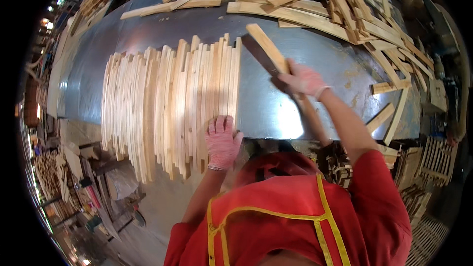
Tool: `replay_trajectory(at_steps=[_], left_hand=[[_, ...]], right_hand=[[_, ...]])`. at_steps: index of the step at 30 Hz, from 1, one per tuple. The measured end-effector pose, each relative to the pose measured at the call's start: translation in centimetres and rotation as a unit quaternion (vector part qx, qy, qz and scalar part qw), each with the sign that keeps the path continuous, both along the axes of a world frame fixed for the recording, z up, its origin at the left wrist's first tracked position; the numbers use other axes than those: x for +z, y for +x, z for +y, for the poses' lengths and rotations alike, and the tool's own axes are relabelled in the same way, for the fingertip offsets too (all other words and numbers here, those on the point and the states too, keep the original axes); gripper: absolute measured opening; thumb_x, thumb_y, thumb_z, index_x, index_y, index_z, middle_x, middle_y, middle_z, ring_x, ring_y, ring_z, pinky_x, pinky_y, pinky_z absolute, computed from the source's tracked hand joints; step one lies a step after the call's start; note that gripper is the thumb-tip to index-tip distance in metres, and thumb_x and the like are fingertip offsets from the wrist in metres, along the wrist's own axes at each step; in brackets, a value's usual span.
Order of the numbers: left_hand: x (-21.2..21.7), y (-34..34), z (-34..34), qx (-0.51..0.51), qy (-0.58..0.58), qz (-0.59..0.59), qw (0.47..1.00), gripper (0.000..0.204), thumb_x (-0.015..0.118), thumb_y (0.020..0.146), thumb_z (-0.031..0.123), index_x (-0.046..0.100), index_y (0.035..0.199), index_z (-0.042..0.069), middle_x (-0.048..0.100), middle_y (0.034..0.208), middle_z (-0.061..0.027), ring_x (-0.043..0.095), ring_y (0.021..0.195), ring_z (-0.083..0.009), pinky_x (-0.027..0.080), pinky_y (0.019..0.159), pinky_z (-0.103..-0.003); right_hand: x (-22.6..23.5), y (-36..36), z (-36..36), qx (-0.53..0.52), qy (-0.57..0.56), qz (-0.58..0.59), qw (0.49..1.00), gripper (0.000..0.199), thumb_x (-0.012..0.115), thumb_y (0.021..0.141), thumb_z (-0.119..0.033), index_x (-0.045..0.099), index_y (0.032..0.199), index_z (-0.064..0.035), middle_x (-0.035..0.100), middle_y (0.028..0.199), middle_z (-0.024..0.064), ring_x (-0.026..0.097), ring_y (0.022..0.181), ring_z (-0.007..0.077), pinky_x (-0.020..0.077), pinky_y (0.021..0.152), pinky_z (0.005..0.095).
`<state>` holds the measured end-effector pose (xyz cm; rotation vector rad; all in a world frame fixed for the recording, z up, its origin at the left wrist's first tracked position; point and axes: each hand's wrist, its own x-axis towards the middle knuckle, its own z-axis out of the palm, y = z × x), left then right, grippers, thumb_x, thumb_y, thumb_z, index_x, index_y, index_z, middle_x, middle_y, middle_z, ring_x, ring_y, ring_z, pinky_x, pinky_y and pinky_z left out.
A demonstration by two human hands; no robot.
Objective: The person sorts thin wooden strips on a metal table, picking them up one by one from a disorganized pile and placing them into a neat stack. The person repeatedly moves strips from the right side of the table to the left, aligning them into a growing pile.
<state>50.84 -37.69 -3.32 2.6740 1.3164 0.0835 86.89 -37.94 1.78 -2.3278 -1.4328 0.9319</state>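
A row of several pale wooden slats (170, 101) stands packed edge to edge on a shiny metal table (315, 59). My left hand (221, 140), in a pink glove, presses flat against the near right end of that row. My right hand (305, 80), also in a pink glove, grips one wooden slat (266, 47) and holds it tilted above the table, just right of the row.
A loose heap of wooden slats (315, 0) covers the far and right side of the table. A few single slats (391, 113) lie near the right edge. Stacked wood and pallets (428, 162) stand on the floor to the right, clutter on the left.
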Motion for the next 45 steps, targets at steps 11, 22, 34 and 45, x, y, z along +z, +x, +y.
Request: replay_trajectory(at_steps=[11, 22, 34, 45], left_hand=[[2.5, 1.5, -0.6, -0.075, -0.007, 0.024, 0.997, 0.080, 0.080, 0.078, 0.035, 0.051, 0.147, 0.007, 0.049, 0.149, -0.0133, 0.041, 0.143, -0.0389, 0.030, 0.121, -0.056], [1.9, 12.5, -5.0, -0.277, -0.066, -0.062, 0.957, 0.082, 0.080, 0.080, 0.047, 0.053, 0.144, 0.003, 0.048, 0.151, -0.0171, 0.042, 0.143, -0.0414, 0.035, 0.116, -0.058], [0.5, 19.7, -3.2, -0.104, -0.068, 0.155, 0.980, 0.090, 0.081, 0.079, 0.056, 0.047, 0.148, 0.010, 0.065, 0.125, -0.0127, 0.065, 0.119, -0.0323, 0.053, 0.096, -0.049], [2.2, 11.7, -3.1, 0.015, -0.066, 0.021, 0.998, 0.046, 0.063, 0.088, 0.027, 0.060, 0.131, 0.009, 0.064, 0.127, -0.0137, 0.064, 0.116, -0.0354, 0.052, 0.098, -0.050]], right_hand=[[-3.5, -0.3, -8.0, -0.237, 0.156, -0.128, 0.950, 0.036, 0.065, 0.087, -0.034, 0.071, 0.104, -0.0022, 0.071, 0.110, 0.0266, 0.067, 0.109, 0.0438, 0.0543, 0.095, 0.0517], [-1.8, 1.6, -24.9, -0.454, 0.075, 0.041, 0.887, 0.083, 0.072, 0.088, -0.028, 0.038, 0.154, 0.0084, 0.064, 0.131, 0.0339, 0.065, 0.123, 0.0414, 0.0553, 0.107, 0.0435], [-9.1, 29.0, -43.9, -0.518, -0.076, -0.157, 0.837, 0.063, 0.080, 0.087, -0.047, 0.061, 0.128, -0.0028, 0.074, 0.112, 0.0191, 0.072, 0.109, 0.0337, 0.0556, 0.090, 0.0456], [-8.6, -4.9, -24.9, -0.486, 0.155, 0.601, 0.615, 0.035, 0.072, 0.096, -0.013, 0.058, 0.127, -0.0097, 0.068, 0.108, 0.0064, 0.069, 0.093, 0.0233, 0.0584, 0.067, 0.0363]])
